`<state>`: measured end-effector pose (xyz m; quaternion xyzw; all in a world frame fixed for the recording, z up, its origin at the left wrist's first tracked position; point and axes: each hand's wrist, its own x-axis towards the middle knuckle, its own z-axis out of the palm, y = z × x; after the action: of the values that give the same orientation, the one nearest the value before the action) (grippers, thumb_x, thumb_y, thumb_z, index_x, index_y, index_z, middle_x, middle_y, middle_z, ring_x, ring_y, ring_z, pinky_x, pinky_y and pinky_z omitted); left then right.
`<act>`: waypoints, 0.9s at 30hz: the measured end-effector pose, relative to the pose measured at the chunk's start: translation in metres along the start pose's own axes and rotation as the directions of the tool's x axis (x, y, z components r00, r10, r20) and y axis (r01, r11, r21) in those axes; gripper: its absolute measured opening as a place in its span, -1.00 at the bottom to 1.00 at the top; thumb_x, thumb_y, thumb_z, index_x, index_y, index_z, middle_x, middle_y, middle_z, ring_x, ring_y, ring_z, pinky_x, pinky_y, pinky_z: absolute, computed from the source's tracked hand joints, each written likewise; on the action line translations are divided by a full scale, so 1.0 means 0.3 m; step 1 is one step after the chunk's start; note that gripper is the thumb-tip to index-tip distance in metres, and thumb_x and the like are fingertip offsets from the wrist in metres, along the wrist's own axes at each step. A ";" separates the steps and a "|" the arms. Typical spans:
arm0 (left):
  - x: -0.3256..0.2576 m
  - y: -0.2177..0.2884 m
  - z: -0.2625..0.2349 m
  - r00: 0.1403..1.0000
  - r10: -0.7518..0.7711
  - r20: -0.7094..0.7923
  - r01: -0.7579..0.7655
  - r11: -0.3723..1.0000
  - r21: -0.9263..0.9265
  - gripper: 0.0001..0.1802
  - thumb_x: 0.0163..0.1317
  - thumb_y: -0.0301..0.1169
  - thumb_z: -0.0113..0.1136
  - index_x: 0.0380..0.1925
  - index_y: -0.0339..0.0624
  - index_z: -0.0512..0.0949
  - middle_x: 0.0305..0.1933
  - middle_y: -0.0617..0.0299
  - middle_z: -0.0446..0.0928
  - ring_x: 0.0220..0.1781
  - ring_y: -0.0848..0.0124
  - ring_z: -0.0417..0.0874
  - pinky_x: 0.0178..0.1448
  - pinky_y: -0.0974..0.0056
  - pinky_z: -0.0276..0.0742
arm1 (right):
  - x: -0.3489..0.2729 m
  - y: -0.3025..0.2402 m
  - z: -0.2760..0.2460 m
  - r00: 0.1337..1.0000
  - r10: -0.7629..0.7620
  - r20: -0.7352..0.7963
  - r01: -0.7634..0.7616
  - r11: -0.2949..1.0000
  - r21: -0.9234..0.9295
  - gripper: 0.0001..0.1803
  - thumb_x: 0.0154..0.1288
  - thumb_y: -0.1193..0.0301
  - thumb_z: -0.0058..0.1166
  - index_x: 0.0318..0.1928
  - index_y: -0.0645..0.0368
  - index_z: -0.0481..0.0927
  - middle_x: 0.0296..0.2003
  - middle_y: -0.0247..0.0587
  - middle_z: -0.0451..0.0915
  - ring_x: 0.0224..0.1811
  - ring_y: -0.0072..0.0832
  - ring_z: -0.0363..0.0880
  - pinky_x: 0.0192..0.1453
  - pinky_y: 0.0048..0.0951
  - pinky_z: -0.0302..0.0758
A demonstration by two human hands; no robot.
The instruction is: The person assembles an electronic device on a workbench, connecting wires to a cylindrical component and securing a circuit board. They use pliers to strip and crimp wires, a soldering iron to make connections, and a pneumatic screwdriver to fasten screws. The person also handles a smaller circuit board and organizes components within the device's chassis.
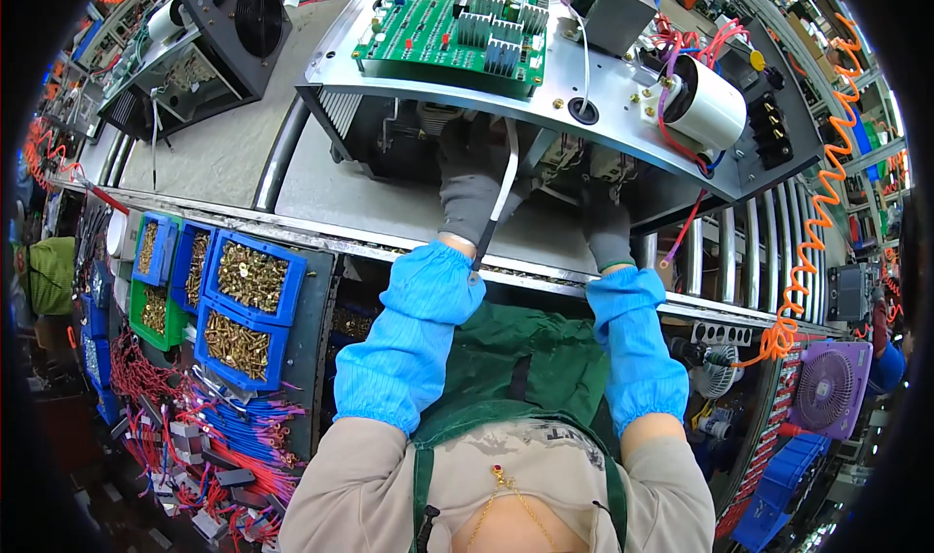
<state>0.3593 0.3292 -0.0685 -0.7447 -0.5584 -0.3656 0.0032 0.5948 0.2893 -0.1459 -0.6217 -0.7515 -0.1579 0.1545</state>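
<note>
A metal chassis [389,94] stands before me on the conveyor, with a green circuit board [428,33] on its upper deck. Both my arms reach into the open space under that deck. My left hand [472,185], in a grey glove, is near transformer-like parts inside; its fingers are lost in shadow. A white cable [510,169] with a black sleeve hangs across this glove. My right hand [607,224], also gloved, reaches in further right, just below a metal component [611,167]. The chassis interior hides its fingers. On the deck's right lies a white cylindrical capacitor [708,104].
Blue bins [255,279] and a green bin [156,310] of screws stand at left, above bundles of coloured wires [229,446]. Another chassis [199,52] sits further left. Rollers [725,256], an orange coiled hose [832,183] and a purple fan [829,388] are at right.
</note>
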 end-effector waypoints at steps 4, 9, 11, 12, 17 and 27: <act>-0.045 0.021 -0.155 0.975 0.090 -0.202 -0.148 0.944 -0.294 -0.35 -0.21 -0.23 0.37 0.01 -0.01 0.48 0.21 0.06 0.31 0.08 0.09 0.38 0.09 0.12 0.43 | -0.061 0.039 0.077 0.970 0.234 0.060 -0.233 0.972 -0.034 -0.70 0.33 0.23 -0.10 -0.03 0.08 0.50 -0.36 -0.09 0.60 -0.21 -0.11 0.60 -0.17 -0.10 0.51; -0.052 -0.005 -0.269 0.875 0.483 -0.003 -0.477 0.863 -0.165 -0.51 -0.17 -0.41 0.24 -0.09 -0.07 0.55 0.16 0.24 0.44 -0.04 0.24 0.46 0.02 0.24 0.48 | -0.071 -0.268 -0.349 0.907 0.414 0.079 -0.379 0.720 0.581 -0.74 0.14 0.37 0.17 -0.15 0.18 0.55 -0.41 -0.11 0.56 -0.42 -0.19 0.56 -0.29 -0.29 0.51; -0.037 0.034 -0.273 0.850 0.524 0.052 -0.512 0.846 -0.149 -0.66 -0.14 -0.41 0.20 -0.24 -0.06 0.57 0.07 0.31 0.47 -0.13 0.31 0.50 -0.11 0.25 0.50 | -0.076 -0.414 -0.479 0.981 0.192 -0.017 -0.100 0.587 0.804 -0.72 0.05 0.36 0.32 -0.20 0.13 0.59 -0.37 -0.12 0.58 -0.43 -0.23 0.59 -0.37 -0.29 0.51; -0.041 0.049 -0.281 0.838 0.522 0.158 -0.509 0.852 -0.120 -0.70 -0.14 -0.40 0.19 -0.29 -0.06 0.56 0.03 0.32 0.48 -0.15 0.31 0.50 -0.14 0.24 0.50 | -0.057 -0.442 -0.520 0.994 0.085 -0.061 -0.011 0.662 0.749 -0.72 0.06 0.39 0.31 -0.19 0.12 0.59 -0.37 -0.12 0.58 -0.43 -0.26 0.59 -0.38 -0.31 0.51; -0.047 -0.014 -0.317 0.828 0.335 0.449 -0.317 0.941 -0.119 -0.85 -0.02 -0.34 0.19 -0.40 -0.07 0.56 -0.30 0.25 0.46 -0.24 0.26 0.54 -0.24 0.19 0.49 | 0.023 -0.437 -0.476 0.989 -0.027 -0.148 0.123 0.710 0.693 -0.70 0.12 0.48 0.24 -0.09 0.09 0.60 -0.37 -0.12 0.58 -0.40 -0.36 0.61 -0.39 -0.39 0.48; -0.033 -0.284 -0.186 0.868 0.014 0.497 -0.018 1.000 0.004 -0.77 0.08 -0.24 0.12 -0.40 -0.11 0.64 -0.38 0.02 0.61 -0.33 0.05 0.62 -0.22 0.05 0.53 | 0.085 -0.324 -0.091 0.946 0.309 -0.093 -0.187 0.761 0.621 -0.73 0.12 0.40 0.13 -0.15 0.23 0.59 -0.22 0.02 0.61 -0.18 0.00 0.56 -0.06 -0.16 0.49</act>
<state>0.2570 0.3301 -0.0673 -0.8183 -0.5357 -0.1593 -0.1344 0.4956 0.2830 -0.1148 -0.6158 -0.6545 0.0536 0.4354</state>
